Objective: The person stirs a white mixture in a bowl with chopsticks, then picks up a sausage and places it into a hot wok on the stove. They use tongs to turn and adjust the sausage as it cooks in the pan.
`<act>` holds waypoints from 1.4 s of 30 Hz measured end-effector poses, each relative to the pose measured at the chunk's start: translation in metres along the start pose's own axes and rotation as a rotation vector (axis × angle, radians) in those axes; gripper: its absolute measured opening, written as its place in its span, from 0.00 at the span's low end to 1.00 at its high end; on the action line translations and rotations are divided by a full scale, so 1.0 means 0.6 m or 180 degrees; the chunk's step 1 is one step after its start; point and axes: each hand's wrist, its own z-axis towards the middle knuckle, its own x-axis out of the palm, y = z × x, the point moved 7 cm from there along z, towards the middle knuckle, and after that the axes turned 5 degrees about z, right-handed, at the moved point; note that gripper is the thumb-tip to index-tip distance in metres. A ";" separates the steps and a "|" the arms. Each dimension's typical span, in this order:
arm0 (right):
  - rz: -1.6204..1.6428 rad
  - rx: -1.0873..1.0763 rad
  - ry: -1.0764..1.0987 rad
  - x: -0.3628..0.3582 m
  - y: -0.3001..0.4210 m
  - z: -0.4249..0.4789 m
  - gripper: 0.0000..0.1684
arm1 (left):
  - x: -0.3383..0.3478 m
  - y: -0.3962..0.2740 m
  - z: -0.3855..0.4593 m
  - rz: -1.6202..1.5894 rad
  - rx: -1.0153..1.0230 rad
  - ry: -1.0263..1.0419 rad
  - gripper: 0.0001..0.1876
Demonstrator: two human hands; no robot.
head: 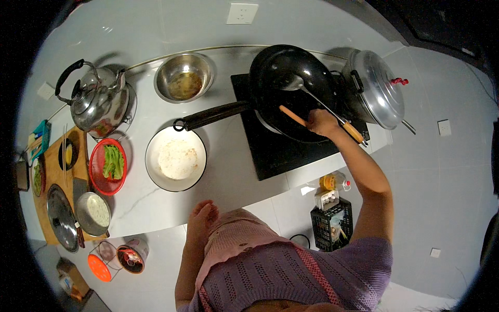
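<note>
My right hand (322, 123) grips a slim orange-brown rod (292, 115) over the near side of a black wok (269, 66). Whether the rod is food or a wooden handle, I cannot tell. A metal turner (317, 100) leans in the wok, its wooden grip crossing the rim beside my right wrist. The wok is tilted on a black induction cooktop (269, 162), with its long handle pointing left. Loosely curled and holding nothing, my left hand (204, 214) hangs by the counter's front edge. Nearest to it is a white enamel bowl (177, 160) with pale residue inside.
A steel bowl (184, 78) holds a little brownish liquid. Left are a kettle (99, 101), a red basket (107, 187) of lettuce, and a cutting board (52, 167) with dishes. A lidded pot (374, 91) stands right of the wok. Below sit a black crate (331, 226) and an oil bottle (331, 182).
</note>
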 end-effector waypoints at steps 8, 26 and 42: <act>0.0169 -0.0076 -0.0504 -0.018 0.052 0.010 0.12 | -0.021 0.000 -0.015 -0.0162 0.0133 -0.0032 0.12; 0.0110 0.0198 -0.1205 0.021 -0.245 -0.108 0.21 | -0.040 -0.035 -0.046 0.0272 0.0431 -0.0008 0.10; 0.4091 0.0613 -0.0224 -0.011 -0.038 -0.324 0.11 | -0.202 -0.099 -0.038 0.1278 0.2060 -0.1199 0.13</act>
